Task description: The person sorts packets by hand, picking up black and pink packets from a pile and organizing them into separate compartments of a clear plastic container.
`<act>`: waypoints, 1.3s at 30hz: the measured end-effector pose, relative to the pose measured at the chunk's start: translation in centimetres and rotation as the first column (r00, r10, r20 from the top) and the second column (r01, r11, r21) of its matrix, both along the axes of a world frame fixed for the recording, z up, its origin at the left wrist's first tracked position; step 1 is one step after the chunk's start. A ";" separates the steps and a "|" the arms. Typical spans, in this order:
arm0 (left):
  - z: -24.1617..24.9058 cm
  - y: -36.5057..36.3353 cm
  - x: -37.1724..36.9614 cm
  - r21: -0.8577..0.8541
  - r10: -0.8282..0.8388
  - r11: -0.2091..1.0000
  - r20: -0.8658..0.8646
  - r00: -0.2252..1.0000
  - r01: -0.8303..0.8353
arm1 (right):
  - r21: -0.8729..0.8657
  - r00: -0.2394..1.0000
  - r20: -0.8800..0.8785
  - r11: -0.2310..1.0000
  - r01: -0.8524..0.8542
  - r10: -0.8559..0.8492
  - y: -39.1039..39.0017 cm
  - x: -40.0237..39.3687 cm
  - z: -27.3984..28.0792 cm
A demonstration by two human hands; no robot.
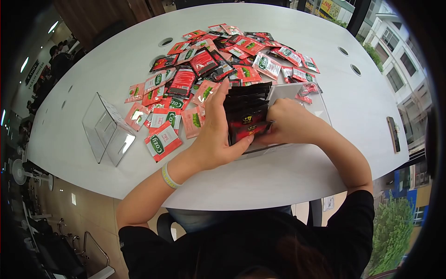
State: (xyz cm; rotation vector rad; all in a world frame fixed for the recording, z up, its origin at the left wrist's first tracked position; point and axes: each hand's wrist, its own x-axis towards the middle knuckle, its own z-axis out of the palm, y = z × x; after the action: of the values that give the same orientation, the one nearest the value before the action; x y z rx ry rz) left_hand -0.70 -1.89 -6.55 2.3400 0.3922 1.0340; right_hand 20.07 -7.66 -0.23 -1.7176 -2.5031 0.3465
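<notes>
A row of black-and-red G7 coffee sachets [248, 109] stands upright, packed front to back, at the left part of a clear plastic box [320, 104]. My left hand [211, 135] is closed around the left side of the row, thumb across the front sachet and fingers up along the edge. My right hand [290, 121] reaches in over the box with its fingers curled at the right edge of the front sachets; its fingertips are partly hidden. Behind both hands spreads a loose pile of red Cozy tea sachets [163, 139] mixed with black-and-red sachets [182, 83].
A clear plastic stand or box part [109, 130] rests on the white table [186, 186] to the left. A small dark oblong object [393, 135] lies near the right edge. Round cable holes [166, 42] dot the tabletop.
</notes>
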 end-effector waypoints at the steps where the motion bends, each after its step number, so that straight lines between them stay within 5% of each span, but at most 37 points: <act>1: 0.0 0.0 0.1 0.002 -0.001 1.000 0.002 1.000 0.001 | -0.093 0.993 -0.120 0.996 -0.015 0.004 0.1 0.2 -0.1; 3: 0.0 -0.4 0.3 -0.305 -0.034 0.950 0.117 0.993 0.069 | -0.183 0.972 -0.237 0.982 -0.039 -0.005 0.3 0.4 -0.2; 6: 0.4 -0.3 -0.1 -0.320 -0.002 0.947 0.045 0.999 0.016 | -0.257 0.966 -0.258 0.966 -0.039 -0.030 0.4 0.6 -0.5; 8: 0.6 -0.3 -0.1 -0.341 -0.025 0.939 0.029 0.999 0.034 | -0.084 0.959 -0.285 0.996 -0.013 -0.012 0.3 0.4 -1.5; 16: 2.5 -0.8 -0.3 -0.368 -0.005 0.930 -0.060 0.998 -0.017 | -0.125 0.954 -0.299 0.989 -0.076 0.036 0.2 0.3 -0.9; 21: 3.3 0.3 -0.6 -0.465 -0.038 0.885 -0.148 0.988 -0.035 | 0.138 0.999 0.031 0.990 -0.041 0.037 -0.2 -0.3 -1.0; 28: 3.9 0.1 -1.1 -0.312 -0.021 0.947 -0.285 0.958 -0.072 | 0.079 0.999 -0.040 0.996 -0.033 0.036 -0.3 -0.1 -0.7; 30: 3.8 0.0 -0.9 -0.352 -0.023 0.933 -0.252 0.968 -0.069 | 0.023 0.974 -0.210 0.997 -0.079 0.083 -0.3 1.5 0.6; 32: 3.6 0.1 -1.0 -0.394 -0.022 0.917 -0.221 0.975 -0.068 | 0.088 0.888 -0.449 0.984 0.157 -0.102 -0.3 4.3 2.2; 33: 3.5 0.3 -1.1 -0.392 -0.015 0.917 -0.207 0.978 -0.069 | 0.124 0.733 -0.647 0.919 0.375 -0.212 -0.1 6.1 1.7; 35: 3.5 0.4 -1.3 -0.400 -0.013 0.914 -0.193 0.981 -0.067 | 0.407 0.676 -0.719 0.692 0.596 -0.159 1.9 12.3 -1.6; 36: 3.6 0.5 -1.3 -0.452 -0.034 0.891 -0.171 0.985 -0.048 | 0.335 0.645 -0.637 0.602 0.725 -0.422 1.3 13.9 -2.9; 39: 3.2 0.8 -1.2 -0.527 -0.068 0.850 -0.102 0.992 0.004 | 0.405 0.629 -0.138 0.536 0.741 -0.765 1.6 15.7 -7.6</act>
State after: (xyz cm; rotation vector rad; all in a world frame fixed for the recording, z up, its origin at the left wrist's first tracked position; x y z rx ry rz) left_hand -1.88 -1.05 -3.34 1.9003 0.5924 0.6608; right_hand 35.80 -6.11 -7.84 -2.3595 -1.4118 -0.3184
